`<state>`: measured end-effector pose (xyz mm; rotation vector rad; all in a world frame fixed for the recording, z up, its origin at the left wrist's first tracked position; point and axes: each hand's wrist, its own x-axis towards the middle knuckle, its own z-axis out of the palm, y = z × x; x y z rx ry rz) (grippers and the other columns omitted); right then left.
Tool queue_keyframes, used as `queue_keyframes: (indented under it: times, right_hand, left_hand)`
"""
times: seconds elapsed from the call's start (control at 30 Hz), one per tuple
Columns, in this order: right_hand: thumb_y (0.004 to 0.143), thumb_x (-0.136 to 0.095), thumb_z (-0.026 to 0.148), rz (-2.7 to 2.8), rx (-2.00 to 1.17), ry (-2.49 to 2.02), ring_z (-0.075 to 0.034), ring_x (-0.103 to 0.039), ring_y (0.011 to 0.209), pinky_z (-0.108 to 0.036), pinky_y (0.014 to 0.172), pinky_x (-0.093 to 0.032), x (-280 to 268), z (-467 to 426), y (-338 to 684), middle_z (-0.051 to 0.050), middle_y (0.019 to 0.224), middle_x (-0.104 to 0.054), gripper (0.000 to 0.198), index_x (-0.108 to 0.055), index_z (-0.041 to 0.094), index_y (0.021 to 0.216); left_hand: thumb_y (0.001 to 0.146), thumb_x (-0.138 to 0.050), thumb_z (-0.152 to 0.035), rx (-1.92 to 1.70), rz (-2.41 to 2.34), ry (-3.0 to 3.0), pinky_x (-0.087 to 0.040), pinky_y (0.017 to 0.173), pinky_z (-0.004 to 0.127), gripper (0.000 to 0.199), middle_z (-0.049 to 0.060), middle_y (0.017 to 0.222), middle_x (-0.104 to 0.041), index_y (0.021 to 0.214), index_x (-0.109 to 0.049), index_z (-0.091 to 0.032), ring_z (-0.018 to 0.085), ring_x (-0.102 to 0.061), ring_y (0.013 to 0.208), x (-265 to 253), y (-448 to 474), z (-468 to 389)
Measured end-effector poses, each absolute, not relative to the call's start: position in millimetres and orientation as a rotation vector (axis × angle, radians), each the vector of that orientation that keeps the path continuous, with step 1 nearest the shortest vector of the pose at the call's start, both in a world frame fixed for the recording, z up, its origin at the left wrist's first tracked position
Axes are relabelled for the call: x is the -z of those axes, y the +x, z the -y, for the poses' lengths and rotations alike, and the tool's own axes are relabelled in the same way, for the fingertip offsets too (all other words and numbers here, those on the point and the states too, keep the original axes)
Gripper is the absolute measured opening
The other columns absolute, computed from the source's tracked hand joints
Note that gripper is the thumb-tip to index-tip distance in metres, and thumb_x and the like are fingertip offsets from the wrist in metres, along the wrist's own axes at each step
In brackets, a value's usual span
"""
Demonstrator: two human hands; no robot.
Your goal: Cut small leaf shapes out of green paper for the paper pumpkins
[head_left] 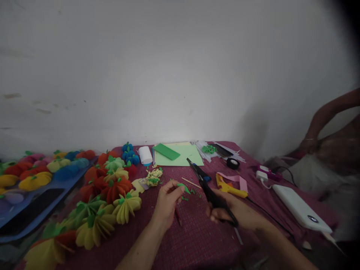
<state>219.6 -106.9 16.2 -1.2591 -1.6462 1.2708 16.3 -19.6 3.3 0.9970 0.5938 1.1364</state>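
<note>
Between thumb and fingers, my left hand (168, 198) pinches a small green paper piece (184, 187). My right hand (227, 210) grips black scissors (213, 197), whose blades point up and away to the left, apart from the green piece. Tiny green scraps (194, 192) lie on the cloth just beyond my left hand. A thin wooden stick (191, 183) rests behind them. Partly hidden beside my left wrist is a dark red pencil-like stick (178, 217).
Colourful paper pumpkins (128, 206) crowd the left side, more on a blue tray (73, 183). Pale green sheets (185, 155) with a green strip (166, 151) lie at the back. A yellow glue gun (229, 186), black tape (233, 163) and white power bank (300, 208) are right; a person sits beyond.
</note>
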Motion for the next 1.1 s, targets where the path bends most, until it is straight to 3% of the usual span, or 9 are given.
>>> queue_keyframes:
  times: [0.13, 0.27, 1.1]
  right_hand:
    - [0.078, -0.059, 0.053, 1.626, -1.402, -1.213, -0.013, -0.046, 0.065, -0.025, 0.059, -0.041, -17, 131, 218, -0.001, 0.081, -0.05, 0.053, -0.05, 0.02, 0.119]
    - [0.077, -0.055, 0.062, 1.634, -1.477, -1.146, -0.012, -0.042, 0.064, -0.023, 0.057, -0.038, -13, 134, 218, 0.0, 0.077, -0.048, 0.057, -0.056, 0.018, 0.113]
    - [0.079, -0.059, 0.054, 1.564, -1.401, -1.346, -0.008, -0.046, 0.052, -0.018, 0.047, -0.039, 6, 132, 222, -0.001, 0.07, -0.055, 0.056, -0.056, 0.018, 0.122]
  left_hand:
    - [0.063, -0.071, -0.022, -1.127, -0.575, 0.969, -0.029, 0.046, 0.019, 0.015, -0.005, 0.053, -0.046, 0.06, -0.058, -0.015, 0.007, -0.038, 0.048, -4, 16, 20]
    - [0.062, -0.07, -0.021, -1.102, -0.592, 0.972, -0.028, 0.045, 0.019, 0.015, -0.005, 0.052, -0.046, 0.058, -0.057, -0.015, 0.007, -0.038, 0.048, -4, 16, 20]
    - [0.06, -0.066, -0.02, -1.076, -0.681, 1.015, -0.025, 0.045, 0.02, 0.016, -0.005, 0.047, -0.045, 0.051, -0.053, -0.016, 0.007, -0.036, 0.044, -1, 19, 19]
